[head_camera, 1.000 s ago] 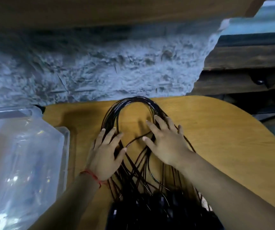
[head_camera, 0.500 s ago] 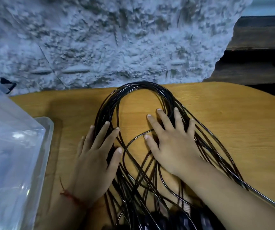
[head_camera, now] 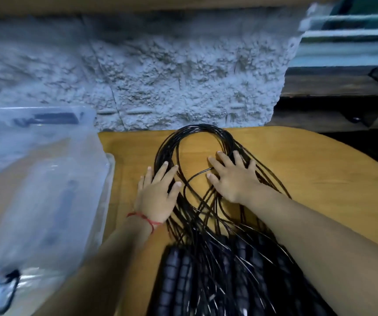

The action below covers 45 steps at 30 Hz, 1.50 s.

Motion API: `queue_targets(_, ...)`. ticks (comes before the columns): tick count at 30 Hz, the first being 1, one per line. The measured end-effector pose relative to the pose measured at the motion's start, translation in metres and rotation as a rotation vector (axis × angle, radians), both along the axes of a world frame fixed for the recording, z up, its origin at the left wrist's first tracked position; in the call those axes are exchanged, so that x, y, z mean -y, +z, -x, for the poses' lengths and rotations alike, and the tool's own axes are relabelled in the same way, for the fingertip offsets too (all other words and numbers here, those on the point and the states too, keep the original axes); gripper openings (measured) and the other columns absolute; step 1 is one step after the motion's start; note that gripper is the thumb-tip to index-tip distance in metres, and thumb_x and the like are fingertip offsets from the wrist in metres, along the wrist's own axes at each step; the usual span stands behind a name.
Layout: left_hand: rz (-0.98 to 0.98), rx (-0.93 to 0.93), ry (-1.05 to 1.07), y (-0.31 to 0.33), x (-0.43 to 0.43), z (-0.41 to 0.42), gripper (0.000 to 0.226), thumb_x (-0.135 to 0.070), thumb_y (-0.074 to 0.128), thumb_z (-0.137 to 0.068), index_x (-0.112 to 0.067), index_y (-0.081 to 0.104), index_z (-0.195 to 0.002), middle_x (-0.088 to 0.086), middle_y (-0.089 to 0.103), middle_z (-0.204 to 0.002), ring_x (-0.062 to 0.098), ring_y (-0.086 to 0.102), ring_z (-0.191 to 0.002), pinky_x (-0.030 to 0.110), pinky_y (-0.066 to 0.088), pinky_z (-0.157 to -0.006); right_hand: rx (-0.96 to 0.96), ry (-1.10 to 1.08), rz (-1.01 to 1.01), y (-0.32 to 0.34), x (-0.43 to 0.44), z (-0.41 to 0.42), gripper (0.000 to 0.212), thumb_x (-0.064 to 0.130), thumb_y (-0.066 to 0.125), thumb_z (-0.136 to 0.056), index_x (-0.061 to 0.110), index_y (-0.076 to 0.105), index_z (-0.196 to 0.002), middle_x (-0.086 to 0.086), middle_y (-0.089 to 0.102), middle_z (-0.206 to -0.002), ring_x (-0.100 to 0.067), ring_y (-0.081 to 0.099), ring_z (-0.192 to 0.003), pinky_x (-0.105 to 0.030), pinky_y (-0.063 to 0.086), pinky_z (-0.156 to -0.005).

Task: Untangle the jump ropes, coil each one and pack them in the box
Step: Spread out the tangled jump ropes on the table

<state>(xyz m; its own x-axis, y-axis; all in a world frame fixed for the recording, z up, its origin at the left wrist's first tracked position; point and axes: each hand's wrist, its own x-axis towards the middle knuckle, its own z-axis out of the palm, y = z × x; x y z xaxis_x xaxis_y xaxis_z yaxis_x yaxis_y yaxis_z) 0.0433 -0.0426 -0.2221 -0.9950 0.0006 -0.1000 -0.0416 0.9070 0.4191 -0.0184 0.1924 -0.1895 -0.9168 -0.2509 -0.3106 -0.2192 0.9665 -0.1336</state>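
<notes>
Jump ropes (head_camera: 197, 133): a bundle of thin black cords on the wooden counter (head_camera: 308, 174), bent into one long loop whose far bend points at the rough wall (head_camera: 183, 71); strands cross one another near the middle; the ribbed dark handles (head_camera: 178, 270) are heaped at the near edge, blurred
Left hand (head_camera: 157, 193): palm down, fingers straight and spread, pressing the left side of the loop; gripping nothing; a red thread (head_camera: 144, 218) circles the wrist
Right hand (head_camera: 231, 179): likewise flat and spread on the right side of the loop; one stray cord arcs up to its thumb; gripping nothing
Box (head_camera: 109, 169): clear plastic, left of the ropes and near the left hand; glare and blur hide what is inside
Step, as I judge it: spreading the bundle to single out one rope; nothing looks coiled or packed
Risks: pulling one cord while crossings lie under the palms could tighten a knot; dragging the cords could tip the handles off the near edge; glossy cords may spring out of a loose coil
</notes>
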Motion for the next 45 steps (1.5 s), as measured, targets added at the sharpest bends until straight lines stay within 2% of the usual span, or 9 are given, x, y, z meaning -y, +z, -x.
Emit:
queue_targets(3,-0.227,0.046,0.031,0.034,0.006,-0.045,0.055,-0.055,0.034,-0.11,-0.048,0.024,-0.163,-0.018,0.013,-0.173,0.023,0.013,-0.162,0.045,0.017,-0.129,0.034,-0.073,0.175,0.038,-0.005,-0.038,0.065,0.064,0.034,-0.107,0.048,0.012,-0.165,0.011,0.0,-0.177,-0.033,-0.002,-0.163,-0.071,0.008,-0.125)
queue_targets(7,-0.251,0.196,0.086,0.063,0.01,-0.121,0.049,-0.055,0.043,-0.107,-0.04,0.041,-0.154,0.002,0.049,-0.156,0.027,0.055,-0.137,0.041,0.047,-0.11,-0.022,-0.128,0.26,0.082,-0.025,-0.108,0.063,0.062,0.044,-0.103,0.041,0.03,-0.162,0.005,0.025,-0.172,-0.031,0.026,-0.156,-0.058,0.028,-0.124)
queue_targets(15,-0.273,0.203,0.084,0.05,0.005,-0.224,0.052,-0.053,0.036,-0.11,-0.027,0.054,-0.151,-0.004,0.038,-0.167,0.018,0.018,-0.16,0.035,0.014,-0.128,-0.007,-0.22,0.119,0.107,-0.041,-0.256,0.079,0.082,0.027,-0.097,0.034,0.038,-0.159,-0.003,0.051,-0.157,-0.031,0.045,-0.144,-0.053,0.032,-0.121)
queue_targets(20,-0.282,0.14,0.16,0.055,-0.037,-0.262,0.084,-0.093,0.029,-0.083,-0.037,0.051,-0.142,-0.004,0.06,-0.138,0.023,0.053,-0.136,0.048,0.048,-0.111,-0.006,-0.216,0.043,0.076,-0.023,-0.303,0.094,0.089,0.02,-0.092,0.034,0.013,-0.168,-0.01,0.019,-0.174,-0.032,0.022,-0.158,-0.055,0.009,-0.129)
queue_targets(23,-0.208,0.081,0.134,0.072,-0.065,-0.28,0.088,-0.077,0.039,-0.095,-0.025,0.026,-0.164,0.001,0.029,-0.169,0.026,0.023,-0.158,0.048,0.03,-0.126,-0.112,-0.259,0.049,0.065,-0.014,-0.32,0.087,0.08,0.019,-0.098,0.03,0.015,-0.168,-0.011,0.022,-0.173,-0.032,0.024,-0.157,-0.053,0.016,-0.128)
queue_targets(26,-0.193,0.093,0.121,0.082,-0.079,-0.276,0.078,-0.065,0.039,-0.104,-0.018,0.027,-0.165,0.0,0.011,-0.176,0.022,0.002,-0.162,0.042,0.016,-0.13,-0.22,-0.257,-0.017,0.067,-0.006,-0.326,0.086,0.077,0.013,-0.1,0.024,0.023,-0.166,-0.009,0.037,-0.166,-0.03,0.033,-0.151,-0.054,0.015,-0.127)
queue_targets(31,-0.322,0.104,0.139,0.08,-0.079,-0.263,0.064,-0.053,0.04,-0.108,-0.014,0.044,-0.158,0.003,0.023,-0.173,0.022,0.013,-0.161,0.038,0.014,-0.129,-0.342,-0.215,-0.062,0.066,-0.002,-0.333,0.087,0.077,0.012,-0.099,0.021,0.034,-0.162,-0.009,0.048,-0.156,-0.03,0.039,-0.146,-0.062,-0.004,-0.127)
queue_targets(40,-0.248,-0.055,0.065,0.076,-0.093,-0.286,0.041,-0.042,0.038,-0.11,-0.024,0.072,-0.124,-0.002,0.061,-0.134,0.02,0.047,-0.13,0.036,0.037,-0.112,-0.353,-0.135,0.245,0.061,0.014,-0.352,0.058,0.046,0.042,-0.103,0.028,0.038,-0.159,0.001,0.055,-0.151,-0.024,0.045,-0.141,-0.044,0.018,-0.126)
queue_targets(45,-0.779,0.157,0.262,0.076,-0.092,-0.27,0.039,-0.03,0.055,-0.107,-0.01,0.059,-0.141,0.006,0.061,-0.144,0.023,0.058,-0.131,0.03,0.044,-0.101,-0.22,-0.188,0.566,0.063,0.019,-0.357,0.067,0.03,0.057,-0.102,0.026,0.031,-0.164,0.0,0.049,-0.159,-0.023,0.044,-0.145,-0.036,0.04,-0.116)
